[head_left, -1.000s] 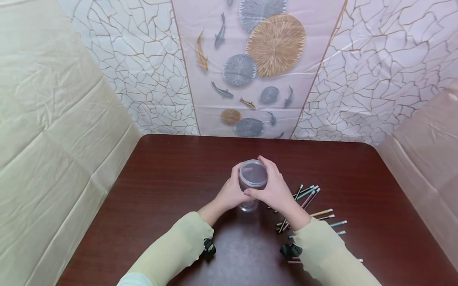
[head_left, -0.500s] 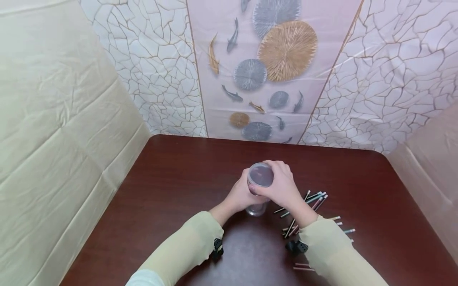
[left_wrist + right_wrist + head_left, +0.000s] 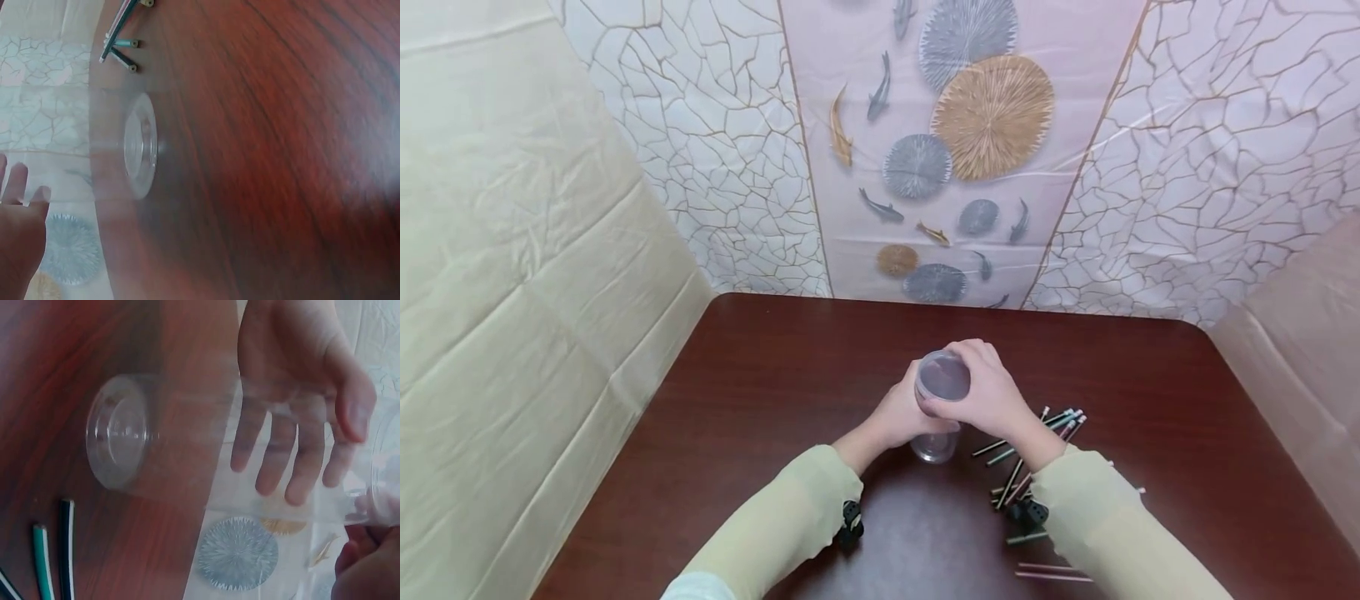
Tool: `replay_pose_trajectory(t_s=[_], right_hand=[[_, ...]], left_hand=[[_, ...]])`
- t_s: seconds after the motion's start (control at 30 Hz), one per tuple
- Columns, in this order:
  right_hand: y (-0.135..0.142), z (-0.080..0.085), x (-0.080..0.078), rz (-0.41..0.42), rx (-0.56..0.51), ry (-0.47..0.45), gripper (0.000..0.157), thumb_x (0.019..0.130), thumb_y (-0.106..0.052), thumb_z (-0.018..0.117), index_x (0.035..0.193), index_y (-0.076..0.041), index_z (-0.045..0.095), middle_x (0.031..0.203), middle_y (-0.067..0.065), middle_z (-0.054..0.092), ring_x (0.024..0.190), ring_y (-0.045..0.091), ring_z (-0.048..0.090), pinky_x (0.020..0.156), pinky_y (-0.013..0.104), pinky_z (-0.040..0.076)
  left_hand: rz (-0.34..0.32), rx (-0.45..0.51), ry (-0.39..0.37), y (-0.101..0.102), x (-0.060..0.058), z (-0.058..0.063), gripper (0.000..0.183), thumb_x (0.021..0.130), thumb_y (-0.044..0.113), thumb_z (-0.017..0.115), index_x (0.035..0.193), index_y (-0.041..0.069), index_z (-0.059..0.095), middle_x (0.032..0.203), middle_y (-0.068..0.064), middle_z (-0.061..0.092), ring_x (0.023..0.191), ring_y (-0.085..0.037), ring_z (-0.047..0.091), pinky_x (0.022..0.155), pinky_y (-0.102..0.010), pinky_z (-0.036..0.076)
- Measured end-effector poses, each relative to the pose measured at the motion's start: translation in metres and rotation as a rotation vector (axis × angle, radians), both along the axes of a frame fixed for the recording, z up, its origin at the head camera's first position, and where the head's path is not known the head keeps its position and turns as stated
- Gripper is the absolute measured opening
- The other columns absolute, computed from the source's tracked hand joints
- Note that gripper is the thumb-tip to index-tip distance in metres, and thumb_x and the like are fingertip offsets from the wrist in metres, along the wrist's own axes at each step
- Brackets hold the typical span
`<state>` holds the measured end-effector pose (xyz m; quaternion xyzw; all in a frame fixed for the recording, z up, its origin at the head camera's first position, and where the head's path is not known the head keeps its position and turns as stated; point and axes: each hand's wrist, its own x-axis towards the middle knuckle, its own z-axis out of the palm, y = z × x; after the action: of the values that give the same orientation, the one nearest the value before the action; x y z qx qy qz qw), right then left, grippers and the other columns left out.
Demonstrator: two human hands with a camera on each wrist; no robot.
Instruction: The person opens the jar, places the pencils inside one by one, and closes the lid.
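Note:
A tall clear plastic jar [image 3: 934, 447] stands on the table, with a rounded rim and what looks like a clear lid [image 3: 943, 377] on top. My left hand [image 3: 897, 417] grips the jar's body from the left; in the right wrist view its fingers show through the clear wall. At the top, my right hand [image 3: 991, 396] holds the rim, thumb on the near side and fingers at the far side. The left wrist view shows the jar's round base [image 3: 142, 145] and, at the left edge, a few fingertips [image 3: 39, 195]. No contents are visible inside.
Several pencils [image 3: 1060, 425] with white ends lie scattered right of the jar, some beneath the right forearm. The dark red-brown table [image 3: 775, 375] runs back to a patterned cloth wall [image 3: 737, 167]. Cream cloth [image 3: 550, 275] hangs on the left.
The right hand has turned around the jar's top, its thumb shifting left and its fingers drawing closer over the rim. The left hand keeps its grip. The head view has shifted slightly.

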<state>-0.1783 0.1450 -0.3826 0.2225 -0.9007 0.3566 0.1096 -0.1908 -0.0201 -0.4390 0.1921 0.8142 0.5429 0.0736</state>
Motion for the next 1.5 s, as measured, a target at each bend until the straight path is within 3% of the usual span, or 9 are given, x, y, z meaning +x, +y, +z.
replay_pose_trajectory(t_s=[0.27, 0.43, 0.53, 0.77, 0.93, 1.07, 1.33, 1.43, 1.5], right_hand=[[0.01, 0.002, -0.017, 0.255, 0.026, 0.026, 0.074, 0.061, -0.039, 0.084, 0.123, -0.011, 0.055, 0.122, 0.003, 0.05, 0.113, 0.021, 0.04, 0.088, 0.042, 0.039], [0.02, 0.01, -0.022, 0.347, 0.046, -0.025, 0.107, 0.061, -0.053, 0.081, 0.144, -0.008, 0.032, 0.135, 0.011, 0.042, 0.12, 0.029, 0.038, 0.095, 0.051, 0.031], [0.025, 0.021, -0.015, 0.263, 0.051, 0.005, 0.119, 0.058, -0.057, 0.079, 0.147, -0.004, 0.021, 0.134, 0.018, 0.038, 0.118, 0.035, 0.038, 0.094, 0.056, 0.024], [0.007, 0.031, 0.011, -0.075, 0.225, 0.021, 0.103, 0.058, -0.053, 0.08, 0.135, 0.003, 0.041, 0.121, 0.022, 0.042, 0.111, 0.039, 0.035, 0.084, 0.053, 0.029], [-0.005, 0.024, 0.015, -0.143, 0.287, -0.037, 0.091, 0.058, -0.063, 0.076, 0.121, -0.002, 0.053, 0.112, 0.017, 0.045, 0.105, 0.034, 0.038, 0.079, 0.048, 0.031], [-0.003, 0.021, 0.01, -0.069, 0.221, -0.013, 0.078, 0.058, -0.056, 0.079, 0.112, -0.003, 0.057, 0.104, 0.012, 0.045, 0.098, 0.03, 0.038, 0.079, 0.045, 0.032], [0.016, 0.024, -0.013, 0.29, 0.197, -0.012, 0.073, 0.063, -0.04, 0.082, 0.123, -0.009, 0.055, 0.111, 0.004, 0.045, 0.104, 0.023, 0.036, 0.082, 0.039, 0.037], [0.021, 0.029, -0.015, 0.324, 0.247, -0.049, 0.089, 0.064, -0.043, 0.081, 0.137, -0.009, 0.045, 0.122, 0.006, 0.044, 0.111, 0.025, 0.036, 0.088, 0.045, 0.034], [0.022, 0.033, -0.012, 0.275, 0.266, -0.063, 0.1, 0.064, -0.045, 0.08, 0.143, -0.005, 0.034, 0.127, 0.011, 0.042, 0.114, 0.028, 0.036, 0.091, 0.05, 0.03]], left_hand=[[-0.157, 0.038, 0.045, -0.01, -0.009, 0.004, 0.088, 0.062, 0.016, 0.086, 0.132, 0.011, 0.033, 0.121, -0.002, 0.047, 0.105, -0.013, 0.052, 0.091, -0.029, 0.041], [-0.18, 0.06, 0.028, -0.01, -0.011, 0.003, 0.09, 0.063, 0.013, 0.086, 0.135, 0.011, 0.031, 0.123, -0.002, 0.046, 0.107, -0.013, 0.051, 0.093, -0.03, 0.039], [-0.186, 0.062, 0.022, -0.006, -0.01, 0.001, 0.092, 0.063, 0.013, 0.086, 0.136, 0.013, 0.03, 0.123, -0.001, 0.047, 0.106, -0.011, 0.052, 0.093, -0.029, 0.039], [-0.159, 0.039, 0.016, -0.003, -0.007, 0.001, 0.092, 0.062, 0.016, 0.086, 0.135, 0.012, 0.03, 0.119, -0.001, 0.051, 0.103, -0.012, 0.053, 0.089, -0.029, 0.043], [-0.134, 0.011, 0.027, -0.006, -0.006, 0.001, 0.092, 0.062, 0.017, 0.086, 0.135, 0.01, 0.03, 0.118, -0.002, 0.053, 0.102, -0.013, 0.054, 0.088, -0.029, 0.043], [-0.142, 0.009, 0.038, -0.006, -0.008, 0.002, 0.092, 0.063, 0.019, 0.086, 0.136, 0.011, 0.029, 0.12, -0.001, 0.051, 0.103, -0.012, 0.053, 0.089, -0.03, 0.043], [-0.142, 0.005, 0.039, -0.007, -0.007, 0.001, 0.09, 0.062, 0.018, 0.086, 0.133, 0.012, 0.031, 0.119, 0.0, 0.05, 0.104, -0.012, 0.053, 0.09, -0.029, 0.041], [-0.14, -0.001, 0.044, -0.007, -0.007, 0.0, 0.091, 0.062, 0.019, 0.086, 0.134, 0.012, 0.031, 0.12, 0.001, 0.051, 0.104, -0.011, 0.053, 0.091, -0.028, 0.041], [-0.142, 0.005, 0.043, -0.007, -0.007, 0.0, 0.092, 0.062, 0.019, 0.087, 0.134, 0.012, 0.031, 0.12, 0.0, 0.052, 0.105, -0.011, 0.053, 0.092, -0.029, 0.04]])
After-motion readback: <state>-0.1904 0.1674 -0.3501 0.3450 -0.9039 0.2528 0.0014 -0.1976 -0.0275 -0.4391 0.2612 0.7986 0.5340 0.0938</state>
